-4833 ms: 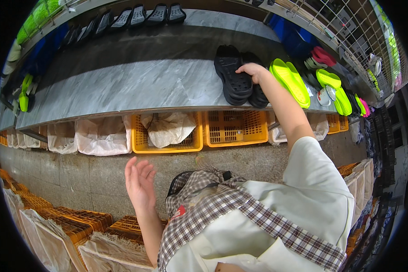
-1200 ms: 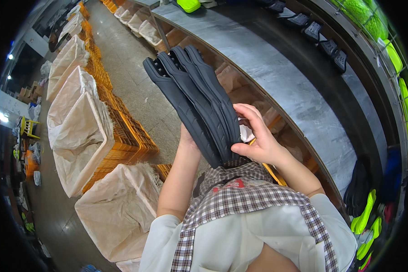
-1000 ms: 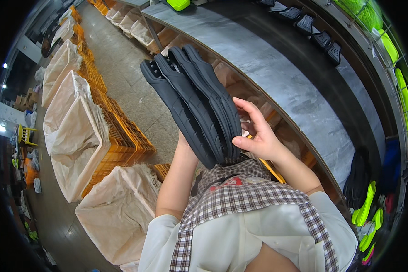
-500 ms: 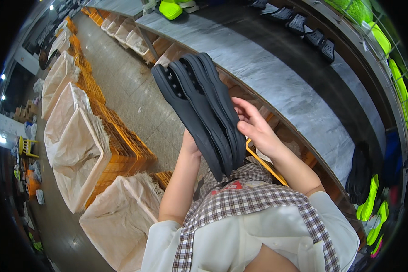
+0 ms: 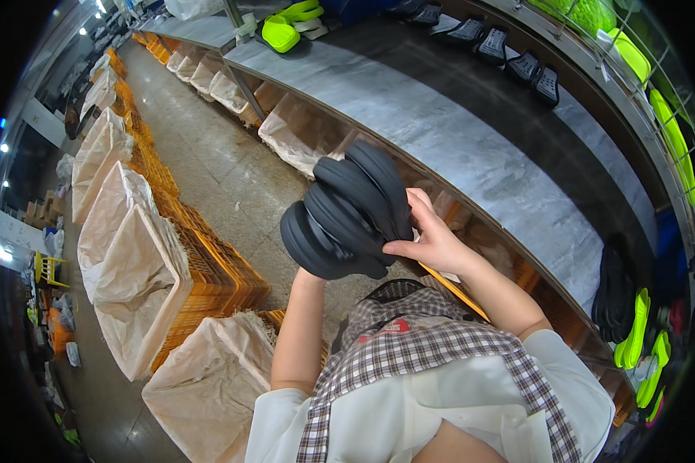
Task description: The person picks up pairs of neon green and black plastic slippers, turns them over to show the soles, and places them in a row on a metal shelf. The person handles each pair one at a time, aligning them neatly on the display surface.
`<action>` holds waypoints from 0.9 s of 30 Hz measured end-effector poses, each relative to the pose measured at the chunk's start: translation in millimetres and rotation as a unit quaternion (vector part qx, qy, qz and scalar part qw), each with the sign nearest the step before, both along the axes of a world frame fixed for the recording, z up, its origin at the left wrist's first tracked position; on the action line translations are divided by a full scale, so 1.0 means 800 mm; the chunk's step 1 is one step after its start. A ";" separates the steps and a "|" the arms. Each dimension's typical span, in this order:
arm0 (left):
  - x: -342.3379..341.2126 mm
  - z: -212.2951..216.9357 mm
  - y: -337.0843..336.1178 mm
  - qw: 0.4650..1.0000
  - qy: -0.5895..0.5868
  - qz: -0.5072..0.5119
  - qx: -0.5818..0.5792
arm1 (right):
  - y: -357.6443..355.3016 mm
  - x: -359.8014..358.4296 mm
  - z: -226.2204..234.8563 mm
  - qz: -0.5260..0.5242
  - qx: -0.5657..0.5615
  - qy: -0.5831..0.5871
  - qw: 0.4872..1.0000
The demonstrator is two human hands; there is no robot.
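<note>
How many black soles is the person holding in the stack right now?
3 show edge-on in the stack of black soles: front-left, middle and back-right. The right hand pinches them from the right; the left hand is hidden beneath. More may be hidden between them.

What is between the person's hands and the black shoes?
Nothing visible. The right hand lies directly against the stack of black shoes, fingers on its side. The left hand is hidden behind the stack, its forearm running straight up underneath, so it seems to hold them too.
</note>
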State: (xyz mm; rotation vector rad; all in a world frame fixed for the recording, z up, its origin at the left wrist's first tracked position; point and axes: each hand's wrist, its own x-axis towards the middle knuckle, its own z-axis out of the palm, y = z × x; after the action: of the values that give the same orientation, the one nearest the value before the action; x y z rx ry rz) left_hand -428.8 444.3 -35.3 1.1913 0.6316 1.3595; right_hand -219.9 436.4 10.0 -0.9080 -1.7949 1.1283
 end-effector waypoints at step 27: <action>0.026 0.032 -0.007 0.970 -0.187 -0.003 -0.155 | -0.011 0.005 0.003 0.045 -0.165 0.291 0.941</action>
State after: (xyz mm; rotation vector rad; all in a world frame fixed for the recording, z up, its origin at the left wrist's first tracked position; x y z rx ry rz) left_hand -407.9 438.3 -9.7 0.6633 0.5430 1.3739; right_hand -215.6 427.7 12.8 -0.5874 -1.1901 1.5931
